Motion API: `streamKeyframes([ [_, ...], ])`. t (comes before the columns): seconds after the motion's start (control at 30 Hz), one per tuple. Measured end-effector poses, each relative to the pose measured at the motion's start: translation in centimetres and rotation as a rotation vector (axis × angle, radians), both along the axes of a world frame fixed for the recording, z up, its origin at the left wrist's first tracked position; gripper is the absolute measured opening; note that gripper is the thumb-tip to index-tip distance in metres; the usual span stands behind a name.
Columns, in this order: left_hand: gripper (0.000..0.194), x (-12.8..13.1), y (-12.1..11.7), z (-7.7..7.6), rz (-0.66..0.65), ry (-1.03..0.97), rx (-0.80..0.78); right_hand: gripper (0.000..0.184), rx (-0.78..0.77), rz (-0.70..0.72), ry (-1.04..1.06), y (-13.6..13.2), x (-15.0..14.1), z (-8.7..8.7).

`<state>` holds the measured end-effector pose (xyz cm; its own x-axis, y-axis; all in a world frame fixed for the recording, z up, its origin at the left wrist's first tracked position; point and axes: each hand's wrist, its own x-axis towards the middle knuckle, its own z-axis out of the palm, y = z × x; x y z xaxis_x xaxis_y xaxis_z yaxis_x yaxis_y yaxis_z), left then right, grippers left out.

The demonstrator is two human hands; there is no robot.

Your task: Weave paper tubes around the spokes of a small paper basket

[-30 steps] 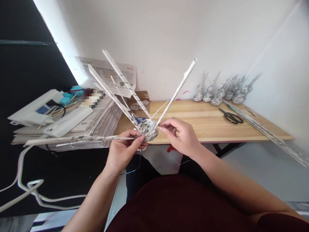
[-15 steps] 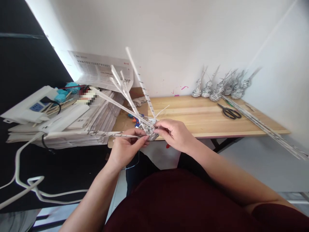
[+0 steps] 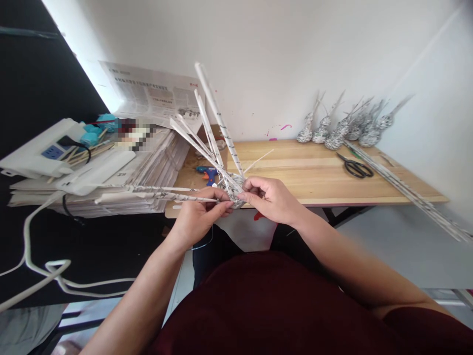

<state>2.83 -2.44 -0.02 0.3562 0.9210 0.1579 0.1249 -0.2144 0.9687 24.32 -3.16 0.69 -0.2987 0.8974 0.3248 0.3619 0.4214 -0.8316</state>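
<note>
Head cam: L hand [image 3: 195, 217] pinches the near edge of the woven paper piece [image 3: 229, 187], R hand [image 3: 271, 199] pinching its rim opp. side, so it's held btwn them; two paper strands [image 3: 148, 197] now run past L hand vs one ½ sec ago, so weave's prob. a pass further. Beyond both hands, blue glue gun [image 3: 211, 176] shows clearer.

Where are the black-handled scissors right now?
In the head view, the scissors lie on the right side of the wooden table, just left of the long paper rods.
</note>
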Motion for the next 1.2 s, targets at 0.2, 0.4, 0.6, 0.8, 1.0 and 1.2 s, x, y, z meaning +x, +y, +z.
streamKeyframes([
  [0.2,0.023,0.6,0.2,0.6,-0.015,0.064,-0.001,0.028,0.029,-0.009,-0.008,0.3,0.4,-0.1],
  [0.4,0.026,1.0,0.4,0.9,-0.005,0.066,0.006,0.026,0.017,-0.019,0.019,0.2,0.6,-0.2],
  [0.6,0.021,1.2,0.6,1.0,-0.006,0.117,0.073,0.026,0.023,-0.03,0.023,0.1,0.8,-0.2],
  [0.8,0.019,1.2,0.7,1.3,0.017,0.202,0.168,0.026,0.007,-0.016,0.06,0.3,0.9,-0.6],
  [1.0,0.019,1.2,0.6,1.5,0.034,0.201,0.177,0.027,-0.104,-0.009,0.133,0.2,0.9,-0.6],
  [1.2,0.019,1.4,0.7,1.5,0.036,0.204,0.192,0.022,-0.106,-0.054,0.1,0.1,0.9,-0.1],
])
